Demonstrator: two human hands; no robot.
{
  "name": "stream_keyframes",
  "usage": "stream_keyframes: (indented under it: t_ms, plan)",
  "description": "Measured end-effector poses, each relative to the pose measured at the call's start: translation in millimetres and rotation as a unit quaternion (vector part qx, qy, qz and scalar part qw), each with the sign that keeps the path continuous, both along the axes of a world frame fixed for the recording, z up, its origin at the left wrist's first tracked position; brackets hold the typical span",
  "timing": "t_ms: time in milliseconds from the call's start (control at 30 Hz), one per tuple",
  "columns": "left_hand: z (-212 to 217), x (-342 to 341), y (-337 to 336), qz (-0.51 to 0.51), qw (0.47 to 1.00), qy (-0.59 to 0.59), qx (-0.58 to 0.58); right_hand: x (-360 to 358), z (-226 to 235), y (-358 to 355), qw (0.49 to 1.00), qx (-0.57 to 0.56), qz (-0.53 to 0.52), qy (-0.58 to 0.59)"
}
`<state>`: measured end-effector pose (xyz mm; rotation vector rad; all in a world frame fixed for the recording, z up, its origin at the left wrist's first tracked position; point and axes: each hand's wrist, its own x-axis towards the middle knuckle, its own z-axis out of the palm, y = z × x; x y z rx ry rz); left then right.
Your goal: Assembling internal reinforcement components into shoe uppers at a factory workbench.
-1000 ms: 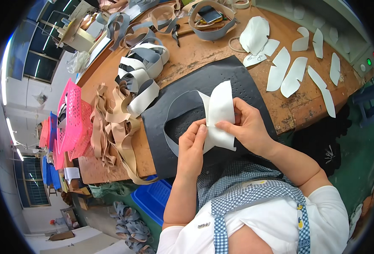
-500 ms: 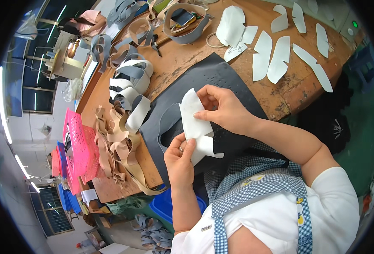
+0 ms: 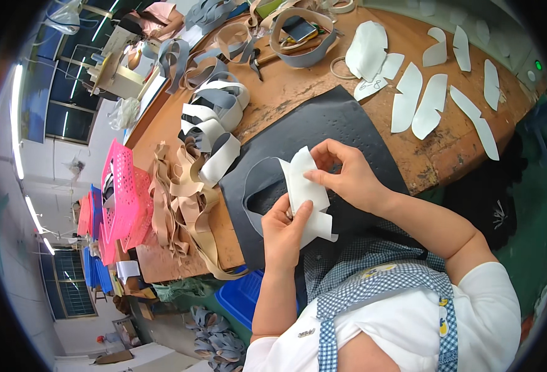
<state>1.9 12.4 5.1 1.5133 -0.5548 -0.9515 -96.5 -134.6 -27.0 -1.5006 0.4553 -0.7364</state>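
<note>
Between my hands is a white notched cut piece [image 3: 309, 187], bent and seemingly layered, held above the black mat [image 3: 341, 127]. My left hand [image 3: 288, 230] pinches its lower left edge, thumb on top. The fingers of my right hand [image 3: 350, 175] close on its upper right edge, thumb on the near face. A loop of dark grey strip [image 3: 249, 191] lies on the mat just left of the piece; whether it joins the piece is hidden. Farther right on the table lie several flat white notched pieces [image 3: 430, 106] and a small stack of them [image 3: 367, 51].
Left on the wooden table [image 3: 273, 93] are white and grey strip rolls [image 3: 221, 158] and tan strips [image 3: 190, 204]. Pink perforated baskets [image 3: 138, 208] stand at the left edge. A grey ring [image 3: 304, 57] holding a phone and tools sits at the back. A sewing machine [image 3: 122, 77] stands far left.
The whole view has shifted, so the table appears farther right and lower. The white piece has turned slightly, and a second edge now shows at its left. Both hands keep their pinch.
</note>
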Motion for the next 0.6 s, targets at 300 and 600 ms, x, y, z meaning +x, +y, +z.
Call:
stream_keyframes:
  t_ms: [300,600]
  plan:
    - [1.0,-3.6,2.4,-0.005,0.999,0.009,-0.046,1.3,1.0,-9.7,0.999,0.03,0.013,0.026]
    - [4.3,-1.8,13.6,-0.024,0.999,0.036,-0.021,16.5,-4.3,-40.6,0.94,0.339,0.02,-0.045]
